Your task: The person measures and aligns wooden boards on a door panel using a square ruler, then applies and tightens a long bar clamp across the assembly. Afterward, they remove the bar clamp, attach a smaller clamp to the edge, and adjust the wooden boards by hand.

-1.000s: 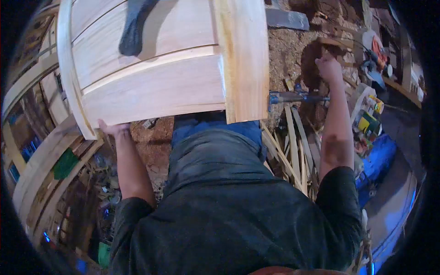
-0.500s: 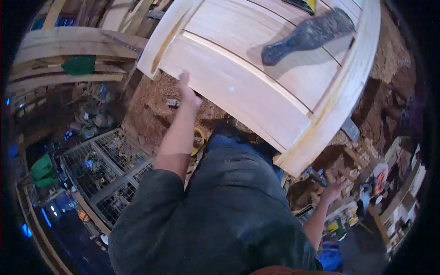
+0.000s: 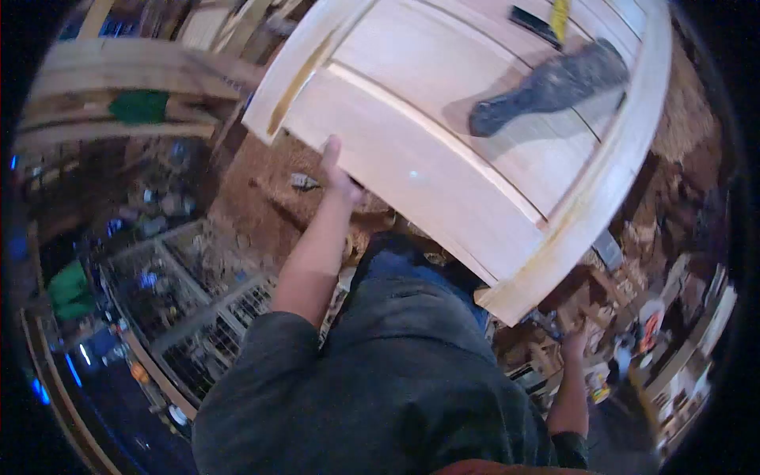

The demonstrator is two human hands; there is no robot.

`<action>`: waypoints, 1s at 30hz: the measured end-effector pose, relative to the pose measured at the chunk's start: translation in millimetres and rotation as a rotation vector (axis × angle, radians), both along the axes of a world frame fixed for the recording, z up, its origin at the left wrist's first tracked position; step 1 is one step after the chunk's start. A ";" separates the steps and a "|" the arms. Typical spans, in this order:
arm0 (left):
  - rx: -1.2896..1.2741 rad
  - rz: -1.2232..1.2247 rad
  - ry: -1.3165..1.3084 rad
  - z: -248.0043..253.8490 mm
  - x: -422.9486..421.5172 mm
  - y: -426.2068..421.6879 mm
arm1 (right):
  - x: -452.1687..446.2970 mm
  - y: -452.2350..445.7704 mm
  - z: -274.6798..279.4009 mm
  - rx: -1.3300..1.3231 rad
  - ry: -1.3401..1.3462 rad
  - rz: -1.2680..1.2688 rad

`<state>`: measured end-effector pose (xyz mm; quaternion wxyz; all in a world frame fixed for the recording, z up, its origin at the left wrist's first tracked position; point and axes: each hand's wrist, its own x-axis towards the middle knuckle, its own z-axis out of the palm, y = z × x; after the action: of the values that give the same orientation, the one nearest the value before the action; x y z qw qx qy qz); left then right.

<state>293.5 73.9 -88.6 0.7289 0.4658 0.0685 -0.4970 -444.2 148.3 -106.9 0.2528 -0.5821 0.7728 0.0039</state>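
Note:
A pale wooden panel (image 3: 412, 158) with a thick frame and grooved boards fills the upper middle. My left hand (image 3: 342, 176) grips its near edge, thumb on the top face and the fingers mostly hidden underneath. On the panel lies a dark, club-shaped wooden tool (image 3: 554, 83), with a black and yellow object (image 3: 546, 25) beyond it. My right hand (image 3: 575, 339) is off the panel, low on the right near scattered wood pieces; it is blurred and its fingers cannot be made out clearly.
Wood shavings (image 3: 253, 186) cover the ground below the panel. A metal grid (image 3: 198, 277) lies at the lower left, near a green cloth (image 3: 71, 289). Long beams (image 3: 119, 71) stand at the upper left. Cluttered tools and an orange item (image 3: 652, 323) are at the right.
The view has swung, so the panel now appears slanted and further right. My left hand has shifted along the near edge from the panel's corner. My right hand appears lower.

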 end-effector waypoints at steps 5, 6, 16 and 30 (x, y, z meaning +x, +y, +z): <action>-0.020 -0.183 -0.098 3.7 -3.5 1.7 | -7.2 18.4 -7.9 -0.128 -0.067 0.070; 0.057 -0.181 -0.114 1.3 -1.6 3.4 | 25.4 6.4 22.7 -0.074 -0.204 -0.166; 0.438 -0.274 -0.374 30.4 -126.9 16.4 | 22.6 70.1 -10.8 -0.526 -1.026 -0.431; 0.486 -0.332 -0.592 -2.7 -115.3 30.3 | 16.1 5.1 -93.7 -1.332 -1.051 0.010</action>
<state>178.1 104.2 -91.3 0.4960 0.7518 -0.1044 -0.4217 -428.1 153.4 -200.6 0.1836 -0.5389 0.3933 -0.7219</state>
